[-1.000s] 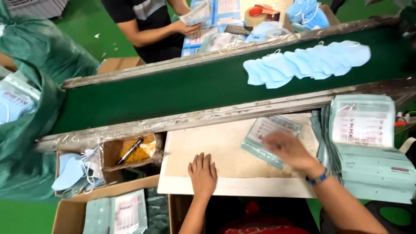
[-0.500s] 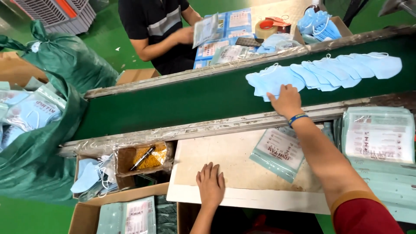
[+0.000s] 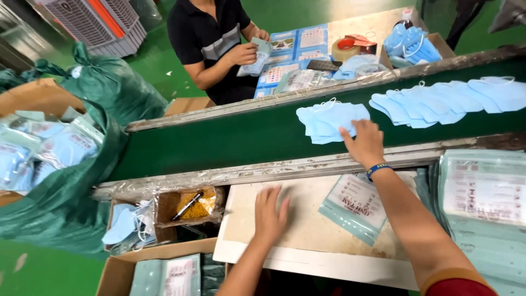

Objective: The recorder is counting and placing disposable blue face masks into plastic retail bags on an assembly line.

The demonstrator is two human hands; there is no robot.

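Note:
My right hand [image 3: 362, 143] reaches over the metal rail onto the green conveyor belt [image 3: 230, 140], fingers pressed on a small stack of light blue face masks [image 3: 329, 119]. A longer overlapping row of blue masks [image 3: 449, 98] lies further right on the belt. My left hand [image 3: 269, 212] rests flat, fingers spread, on the pale work board [image 3: 296, 230]. A clear printed pouch [image 3: 355, 204] lies on the board under my right forearm.
A stack of printed pouches [image 3: 485, 192] sits at right. Across the belt a person in a black shirt [image 3: 211, 38] holds a pouch. A green bag of packed masks [image 3: 49, 159] is at left. Cardboard boxes [image 3: 164, 274] with masks and a pen stand below.
My right hand left the pouch on the board, reached onto the belt and drew a few masks away from the long row to the left. My left hand stayed flat on the board.

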